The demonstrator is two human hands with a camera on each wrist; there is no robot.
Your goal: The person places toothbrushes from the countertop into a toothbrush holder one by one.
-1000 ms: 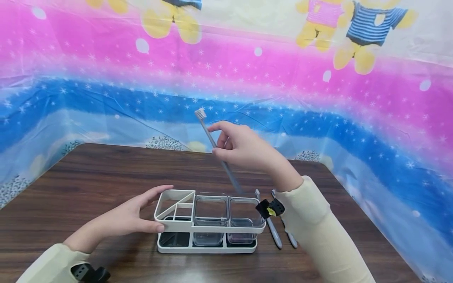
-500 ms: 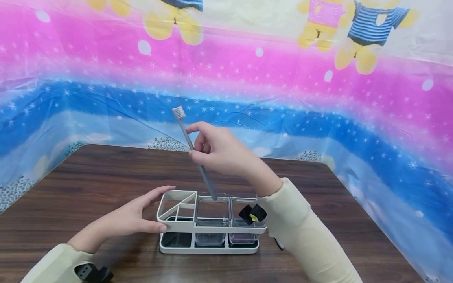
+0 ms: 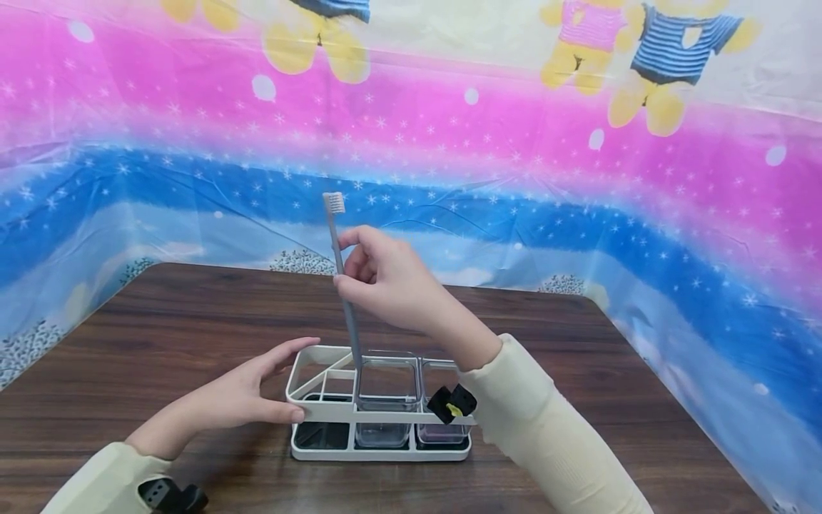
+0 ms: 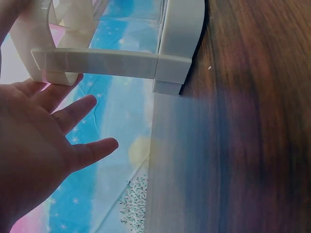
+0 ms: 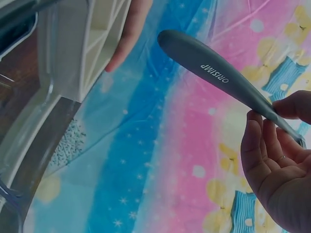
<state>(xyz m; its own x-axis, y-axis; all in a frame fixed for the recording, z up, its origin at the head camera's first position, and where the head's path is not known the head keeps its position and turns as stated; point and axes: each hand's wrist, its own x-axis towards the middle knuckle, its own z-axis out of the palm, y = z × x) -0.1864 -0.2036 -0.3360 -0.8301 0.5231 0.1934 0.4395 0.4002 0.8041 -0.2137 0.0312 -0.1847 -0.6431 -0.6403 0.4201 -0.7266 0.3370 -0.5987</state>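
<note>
A grey toothbrush (image 3: 349, 325) stands nearly upright, bristles at the top, in the pinch of my right hand's thumb and fingers (image 3: 394, 282). In the head view its handle end overlaps the holder's middle divider; the right wrist view shows that end (image 5: 194, 58) free of the holder, with lettering on it. My left hand (image 3: 231, 403) grips the left end of the white toothbrush holder (image 3: 327, 412), thumb in front and index finger behind. Slanted and straight dividers split the holder's left part. Two clear cups (image 3: 385, 434) sit in its middle and right slots.
The holder stands on a dark wooden table (image 3: 212, 314). Behind the table hangs a patterned curtain (image 3: 411, 143). A black device (image 3: 452, 403) on the right sleeve overlaps the holder's right end, and the sleeve (image 3: 533, 400) covers part of the table beside it.
My right hand has carried the toothbrush left, from above the cups to the divided section, and turned it more upright. Two toothbrushes on the table are now hidden behind the right sleeve.
</note>
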